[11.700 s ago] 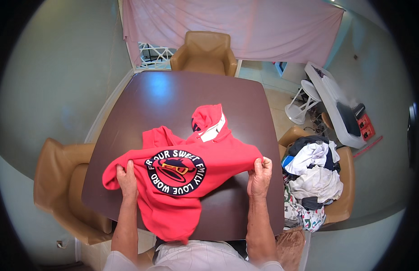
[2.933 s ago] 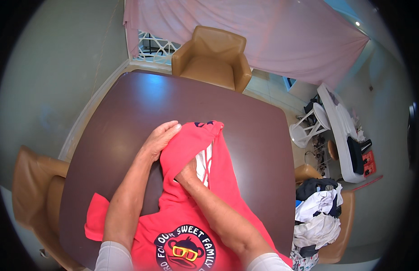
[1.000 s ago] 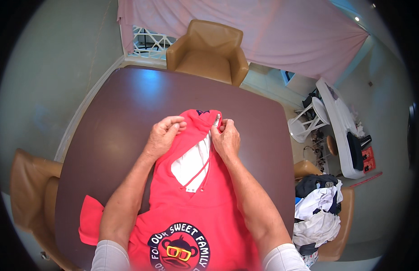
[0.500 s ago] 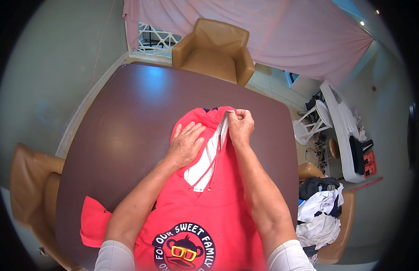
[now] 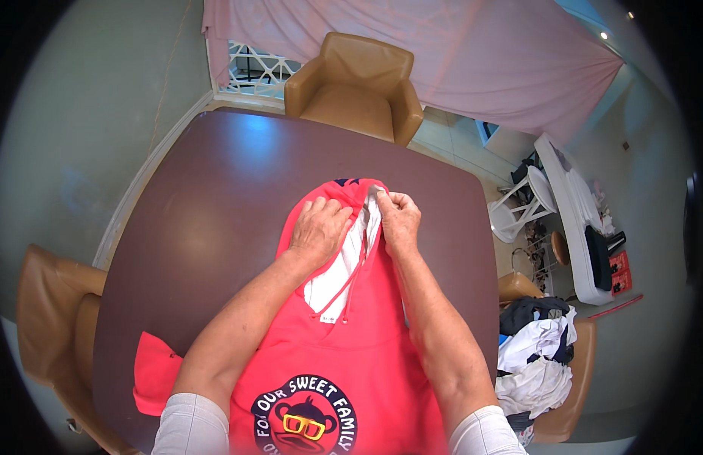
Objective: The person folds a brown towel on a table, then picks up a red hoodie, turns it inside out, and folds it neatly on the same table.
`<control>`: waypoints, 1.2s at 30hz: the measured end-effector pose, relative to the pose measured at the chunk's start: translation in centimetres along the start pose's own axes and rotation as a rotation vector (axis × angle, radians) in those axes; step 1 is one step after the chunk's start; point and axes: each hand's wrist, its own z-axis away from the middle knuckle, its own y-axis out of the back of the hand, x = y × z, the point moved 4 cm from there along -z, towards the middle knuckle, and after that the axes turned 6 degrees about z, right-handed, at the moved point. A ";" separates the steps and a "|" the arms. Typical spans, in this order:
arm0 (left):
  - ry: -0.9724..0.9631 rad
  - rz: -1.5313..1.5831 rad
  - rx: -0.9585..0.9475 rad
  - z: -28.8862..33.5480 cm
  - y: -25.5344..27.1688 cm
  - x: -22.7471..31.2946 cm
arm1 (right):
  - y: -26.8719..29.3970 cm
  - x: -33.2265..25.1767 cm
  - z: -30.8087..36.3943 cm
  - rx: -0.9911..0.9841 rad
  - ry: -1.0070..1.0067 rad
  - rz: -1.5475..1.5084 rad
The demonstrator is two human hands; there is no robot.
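Observation:
A red hoodie (image 5: 366, 364) lies front side up on the brown table, its hood toward the far side and a round cartoon print on its chest. The white hood lining (image 5: 338, 279) shows in the neck opening, with red drawstrings hanging over it. On the left part of the hood, my left hand (image 5: 321, 229) has its fingers bent into the red cloth near the opening's edge. My right hand (image 5: 400, 221) pinches the hood's right edge between thumb and fingers. One red sleeve (image 5: 156, 373) sticks out past my left forearm.
The dark brown table (image 5: 192, 227) has a tan armchair (image 5: 355, 83) beyond it and another tan chair (image 5: 56, 318) at the left. Piled clothes (image 5: 537, 356) rest on a chair at the right. A white stool (image 5: 529, 199) stands farther back beside a white bench (image 5: 575, 220).
My left hand has shifted right toward the hood opening, and its flat fingers have curled into the cloth. My right hand keeps its pinch on the hood's edge and has moved slightly.

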 end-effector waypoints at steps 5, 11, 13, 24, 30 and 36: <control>0.161 -0.109 -0.039 0.0 -1.7 -0.7 | -2.6 -1.4 2.7 -0.059 0.189 0.078; 0.316 0.087 0.073 0.5 -2.5 -2.7 | -4.8 -1.5 6.8 -0.059 0.414 0.382; 0.355 0.273 0.075 0.6 -1.6 -4.1 | -4.9 -1.3 7.0 -0.061 0.418 0.426; 0.970 0.525 0.060 -2.2 -2.9 -6.9 | 0.5 -4.5 11.7 -0.107 0.533 0.758; 1.059 0.471 -0.045 -3.7 -3.8 -7.7 | 4.0 -2.4 15.3 -0.196 0.217 0.707; 1.199 0.858 0.000 -3.8 -7.0 -11.2 | 3.0 -3.0 17.8 -0.153 0.452 0.797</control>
